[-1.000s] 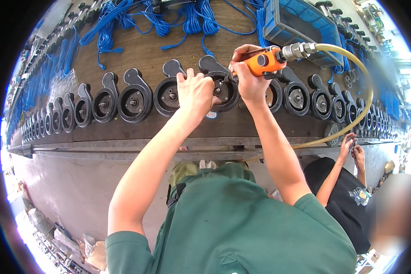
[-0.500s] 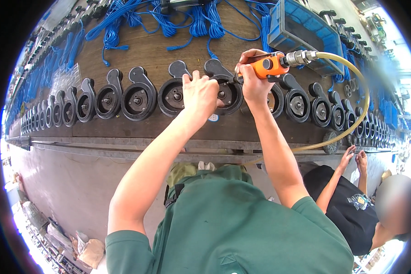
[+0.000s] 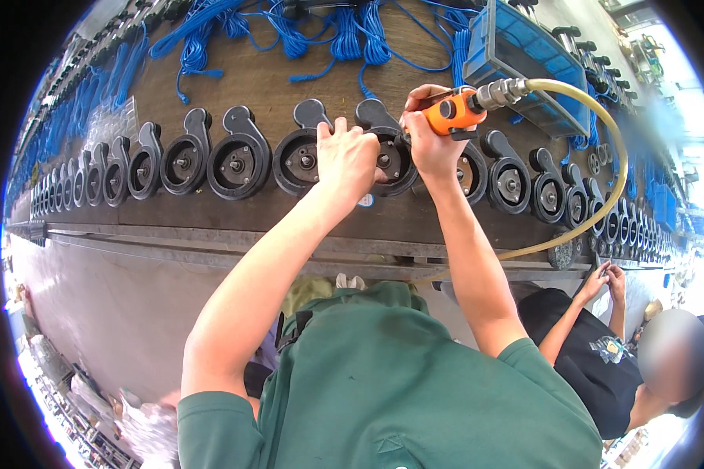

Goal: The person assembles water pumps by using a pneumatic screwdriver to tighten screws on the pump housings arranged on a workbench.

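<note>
In my right hand (image 3: 432, 144) is an orange air screwdriver (image 3: 455, 114), gripped around its body and lying sideways. A metal fitting (image 3: 502, 93) joins it to a pale yellow hose (image 3: 620, 148). The tool's tip points left at a black round housing (image 3: 396, 160) with a rounded arm; the exact contact is hidden by my fingers. My left hand (image 3: 350, 160) is closed over the left side of that housing, fingers bent and thumb near its lower rim. Just left, partly behind my fingers, lies another black housing (image 3: 292, 162) with a metal shaft at its centre.
More black housings (image 3: 238, 166) line the bench (image 3: 281, 90) on both sides. Coiled blue cables (image 3: 344, 43) lie along the far side, beside a blue crate (image 3: 485, 47). A co-worker in black (image 3: 575, 359) stands at the right, hands near the bench edge (image 3: 235, 238).
The view has shifted slightly. My hands and the screwdriver stay at the same housing, the tool barely shifted. At lower left, a blurred shape and part of another person's arm now show behind my left arm.
</note>
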{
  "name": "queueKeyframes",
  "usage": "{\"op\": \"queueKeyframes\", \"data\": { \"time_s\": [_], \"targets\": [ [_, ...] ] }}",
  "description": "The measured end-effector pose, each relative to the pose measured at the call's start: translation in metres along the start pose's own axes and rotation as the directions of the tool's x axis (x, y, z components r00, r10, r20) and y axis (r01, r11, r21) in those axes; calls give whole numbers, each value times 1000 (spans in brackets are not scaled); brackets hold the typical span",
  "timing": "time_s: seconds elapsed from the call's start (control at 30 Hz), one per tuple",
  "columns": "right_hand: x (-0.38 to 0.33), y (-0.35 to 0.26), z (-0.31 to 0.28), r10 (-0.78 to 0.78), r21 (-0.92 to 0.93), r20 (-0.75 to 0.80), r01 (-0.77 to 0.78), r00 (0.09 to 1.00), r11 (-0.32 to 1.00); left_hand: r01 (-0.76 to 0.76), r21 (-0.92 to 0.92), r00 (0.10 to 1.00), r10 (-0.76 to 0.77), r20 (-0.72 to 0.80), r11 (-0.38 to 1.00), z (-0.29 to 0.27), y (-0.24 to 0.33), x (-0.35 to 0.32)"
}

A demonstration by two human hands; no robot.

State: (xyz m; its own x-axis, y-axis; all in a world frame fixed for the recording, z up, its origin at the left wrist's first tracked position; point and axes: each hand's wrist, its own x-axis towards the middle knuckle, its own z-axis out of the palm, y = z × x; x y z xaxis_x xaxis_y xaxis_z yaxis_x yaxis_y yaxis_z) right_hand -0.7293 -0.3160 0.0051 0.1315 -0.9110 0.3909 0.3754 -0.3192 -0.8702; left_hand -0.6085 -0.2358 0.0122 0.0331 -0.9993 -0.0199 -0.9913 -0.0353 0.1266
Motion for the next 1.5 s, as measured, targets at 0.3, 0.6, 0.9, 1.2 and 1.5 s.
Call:
{"op": "queueKeyframes", "data": {
  "time_s": [0.3,0.6,0.9,1.2,1.5],
  "targets": [
    [7,-14,-2,76,-1,-29,-76,997,997,21,-9,1000,-21,20,1000,-2,1,1],
    [5,-12,5,-22,64,-56,25,998,998,17,-12,1000,-17,2,1000,1,0,0],
    [4,-8,3,-33,66,-64,37,997,997,11,-10,1000,-11,-5,1000,1,-1,-1],
    [6,3,2,-29,5,47,29,998,1000,12,-21,1000,-12,8,1000,-1,0,-1],
    [8,-6,17,-43,-140,146,64,988,988,-15,-7,1000,15,-19,1000,-1,1,-2]
  ]
}}
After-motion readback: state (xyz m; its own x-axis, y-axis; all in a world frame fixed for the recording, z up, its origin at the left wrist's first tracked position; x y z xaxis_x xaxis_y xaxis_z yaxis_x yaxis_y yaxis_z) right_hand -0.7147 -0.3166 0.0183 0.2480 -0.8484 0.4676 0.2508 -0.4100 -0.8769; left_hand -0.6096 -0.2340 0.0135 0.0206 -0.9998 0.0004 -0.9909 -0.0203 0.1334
